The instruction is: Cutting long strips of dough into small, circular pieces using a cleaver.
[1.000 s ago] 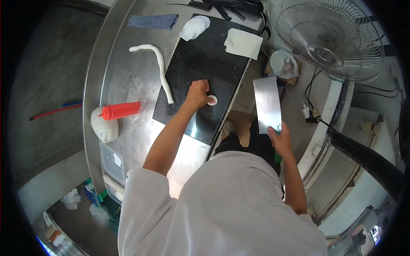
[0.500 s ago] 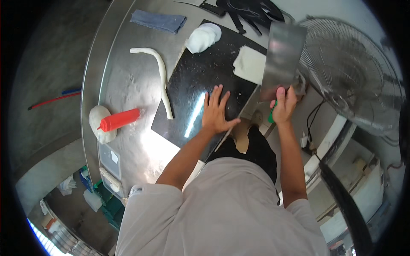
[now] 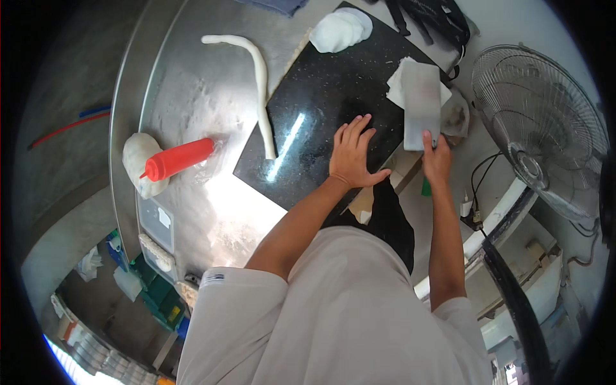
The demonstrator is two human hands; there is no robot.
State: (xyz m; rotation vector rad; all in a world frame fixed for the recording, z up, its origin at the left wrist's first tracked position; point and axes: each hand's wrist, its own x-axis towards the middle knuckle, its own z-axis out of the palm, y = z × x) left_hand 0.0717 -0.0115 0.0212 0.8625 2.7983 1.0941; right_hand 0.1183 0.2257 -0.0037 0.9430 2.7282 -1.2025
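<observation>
My left hand (image 3: 351, 154) lies open, palm down, fingers spread, near the right edge of the black stone board (image 3: 330, 83); whatever is under the palm is hidden. My right hand (image 3: 437, 160) grips a cleaver with a broad steel blade (image 3: 422, 106) and green handle, the blade over a folded white cloth (image 3: 396, 86) at the board's right edge. A long white dough rope (image 3: 260, 77) lies along the board's left edge, running onto the steel counter (image 3: 179, 83). Stacked white dough rounds (image 3: 337, 32) sit at the board's far end.
A red squeeze bottle (image 3: 183, 157) rests by a dough lump (image 3: 138, 160). A lidded plastic container (image 3: 155, 224) is at the counter's lower left. A large wire-guard fan (image 3: 532, 122) stands right, near cables (image 3: 478, 179). A black bag (image 3: 436, 19) and blue cloth (image 3: 273, 5) lie farther away.
My left hand went from bent fingers beside a small white disc to spread flat, hiding where it was. The cleaver in my right hand rose toward the white cloth. The view shifted.
</observation>
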